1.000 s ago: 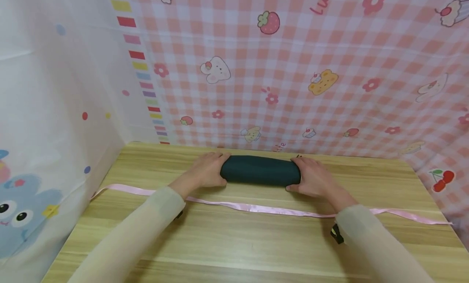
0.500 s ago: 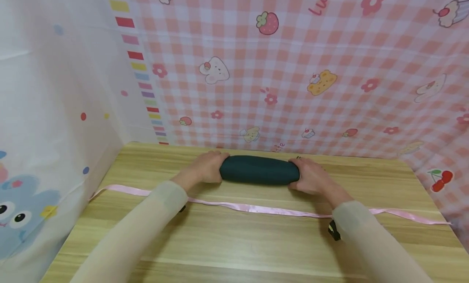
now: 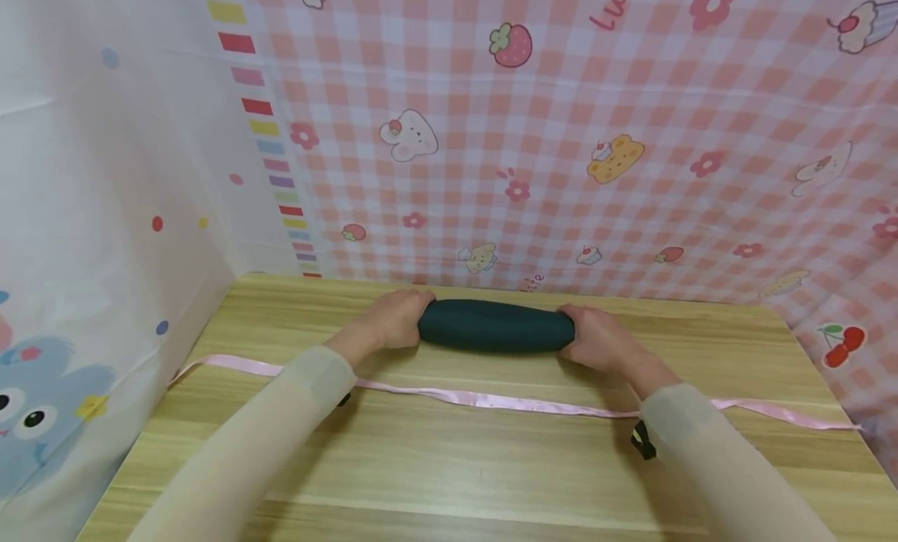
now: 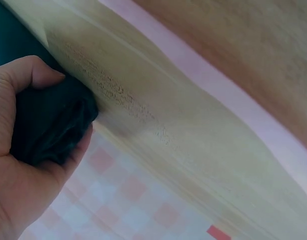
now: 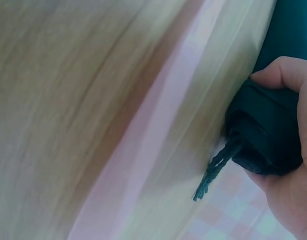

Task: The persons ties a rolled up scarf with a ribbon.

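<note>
A rolled-up dark green scarf lies crosswise near the back of the wooden table. My left hand grips its left end, the thumb curled over the side of the roll in the left wrist view. At the other end my right hand holds the roll between thumb and fingers. A twisted fringe tassel hangs from that right end in the right wrist view. Nearer to me, a long pink ribbon stretches across the table and passes beneath both forearms.
The wooden table extends towards me from the roll. Right behind its back edge hangs a pink checked cloth with printed figures. A white printed cloth borders the left side.
Fingers and thumbs of both hands have curled in more tightly around the scarf's ends. The roll has stayed in nearly the same place. The ribbon lies as before.
</note>
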### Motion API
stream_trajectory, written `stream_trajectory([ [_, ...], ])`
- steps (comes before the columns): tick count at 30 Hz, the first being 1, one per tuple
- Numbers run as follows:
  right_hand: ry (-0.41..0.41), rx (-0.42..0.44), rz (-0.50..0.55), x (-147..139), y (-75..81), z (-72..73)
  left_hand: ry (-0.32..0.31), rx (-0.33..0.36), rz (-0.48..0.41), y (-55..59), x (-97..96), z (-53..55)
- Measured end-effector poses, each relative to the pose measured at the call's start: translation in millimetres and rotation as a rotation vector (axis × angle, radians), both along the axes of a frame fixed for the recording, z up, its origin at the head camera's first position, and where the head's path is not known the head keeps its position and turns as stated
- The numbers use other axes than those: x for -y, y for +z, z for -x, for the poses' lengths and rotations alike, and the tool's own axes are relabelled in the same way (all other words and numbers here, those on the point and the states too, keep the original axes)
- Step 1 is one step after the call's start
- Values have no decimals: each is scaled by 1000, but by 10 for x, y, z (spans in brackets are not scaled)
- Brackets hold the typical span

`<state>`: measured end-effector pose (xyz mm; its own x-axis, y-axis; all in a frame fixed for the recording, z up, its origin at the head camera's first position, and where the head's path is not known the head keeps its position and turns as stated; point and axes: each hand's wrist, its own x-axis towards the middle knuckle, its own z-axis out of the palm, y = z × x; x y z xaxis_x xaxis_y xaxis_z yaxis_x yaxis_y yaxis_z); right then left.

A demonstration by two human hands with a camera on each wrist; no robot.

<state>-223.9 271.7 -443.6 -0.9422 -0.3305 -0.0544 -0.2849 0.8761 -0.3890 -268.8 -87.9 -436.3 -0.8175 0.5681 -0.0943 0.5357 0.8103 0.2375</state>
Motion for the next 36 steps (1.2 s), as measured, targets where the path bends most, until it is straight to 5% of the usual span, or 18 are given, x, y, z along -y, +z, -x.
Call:
stream_trajectory([
  [21,-6,-28,-6,-53,131,-98,-49,-46,-28,106,67,-8],
  [36,24,-109,8,-106,345,-300,-76,-76,-47,309,30,18],
])
